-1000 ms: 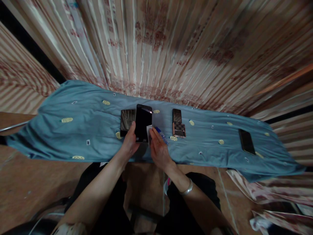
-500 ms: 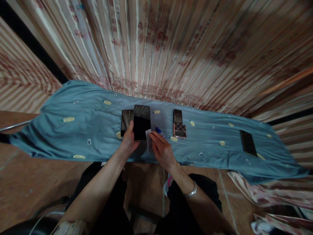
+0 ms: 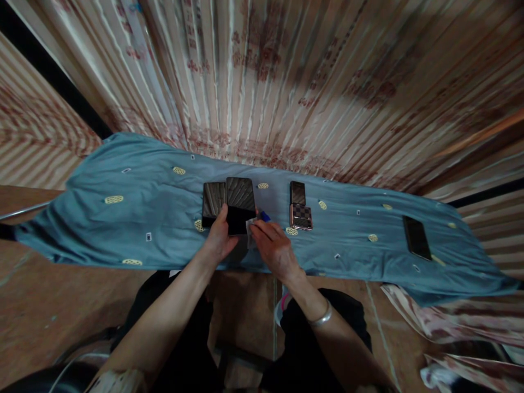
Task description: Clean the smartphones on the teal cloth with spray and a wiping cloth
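Observation:
My left hand grips a dark, glossy tablet-like device by its lower left side, thumb on its face. The device is tilted up off the cloth. In my right hand a small pale wipe or tissue is pinched, touching the device's lower right edge. Behind the left thumb lies a second dark-screened device, partly covered by the held one. A blue pen or marker rests just beyond my right fingers, which hide part of it.
A teal cloth with yellow pineapple prints covers the narrow table. To the right lie a small dark device, a checkered folding phone or case and, farther off, a black phone. A pleated curtain hangs behind the table.
The held device has tilted and shifted slightly right, its screen now showing more reflection. My right hand with the wipe has moved slightly along its edge, covering more of the blue pen.

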`<state>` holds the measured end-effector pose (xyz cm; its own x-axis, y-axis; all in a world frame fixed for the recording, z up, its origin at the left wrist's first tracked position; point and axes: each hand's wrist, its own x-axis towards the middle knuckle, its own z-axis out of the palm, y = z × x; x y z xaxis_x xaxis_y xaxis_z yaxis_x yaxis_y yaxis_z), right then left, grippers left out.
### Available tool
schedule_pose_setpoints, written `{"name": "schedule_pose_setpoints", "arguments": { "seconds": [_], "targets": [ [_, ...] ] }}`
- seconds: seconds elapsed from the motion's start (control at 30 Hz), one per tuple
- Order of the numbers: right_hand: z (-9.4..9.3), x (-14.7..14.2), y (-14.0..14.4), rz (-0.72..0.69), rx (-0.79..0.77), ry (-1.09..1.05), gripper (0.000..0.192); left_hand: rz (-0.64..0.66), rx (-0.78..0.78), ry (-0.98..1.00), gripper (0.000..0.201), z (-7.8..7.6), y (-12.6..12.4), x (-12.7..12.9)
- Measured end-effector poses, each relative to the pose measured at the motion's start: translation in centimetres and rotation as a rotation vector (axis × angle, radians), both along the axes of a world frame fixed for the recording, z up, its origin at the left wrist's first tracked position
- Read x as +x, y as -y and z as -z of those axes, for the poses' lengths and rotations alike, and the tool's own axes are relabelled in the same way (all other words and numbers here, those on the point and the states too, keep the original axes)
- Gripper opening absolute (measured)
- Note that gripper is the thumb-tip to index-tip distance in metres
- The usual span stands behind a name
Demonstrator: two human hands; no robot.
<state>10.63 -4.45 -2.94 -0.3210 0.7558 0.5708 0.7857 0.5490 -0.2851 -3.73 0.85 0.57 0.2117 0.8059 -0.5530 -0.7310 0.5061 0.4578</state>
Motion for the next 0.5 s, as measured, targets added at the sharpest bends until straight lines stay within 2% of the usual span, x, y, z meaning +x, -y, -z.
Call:
{"name": "schedule_pose_setpoints", "arguments": {
  "seconds": [0.27, 0.5],
  "targets": [
    [-1.0, -1.6, 0.3, -0.096, 0.059, 0.120, 0.027, 0.059, -0.099, 0.066, 0.060, -0.7, 0.5, 0.7],
    [-1.4, -2.5, 0.4, -0.131, 0.116, 0.183, 0.026, 0.112, -0.163, 0.090, 0.066, -0.4, 0.6, 0.3]
  ]
}}
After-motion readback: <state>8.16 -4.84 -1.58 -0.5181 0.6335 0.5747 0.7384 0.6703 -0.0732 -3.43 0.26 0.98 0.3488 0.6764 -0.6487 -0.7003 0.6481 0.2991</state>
